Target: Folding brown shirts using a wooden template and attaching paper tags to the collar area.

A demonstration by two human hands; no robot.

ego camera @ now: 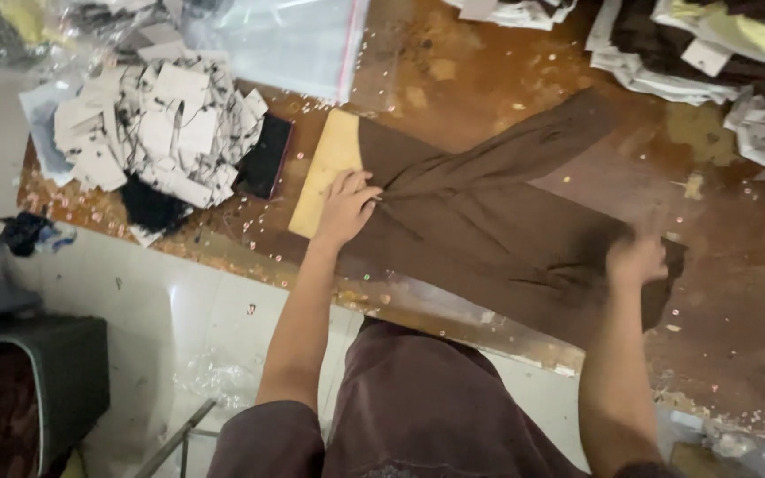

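A pair of brown trousers [489,221] lies spread across a worn brown table [489,71], its two legs crossing toward the upper right. A tan cardboard sheet [325,168] sticks out from under the trousers' left end. My left hand [344,208] presses flat on the cloth beside that sheet, fingers spread. My right hand [635,259] is blurred at the trousers' right end and seems to grip the fabric there.
A heap of white paper tags [157,124] and a black phone [265,157] lie at the table's left. Clear plastic bags [294,40] sit at the back, folded garments [710,44] at the upper right. A dark bin [28,389] stands on the floor at left.
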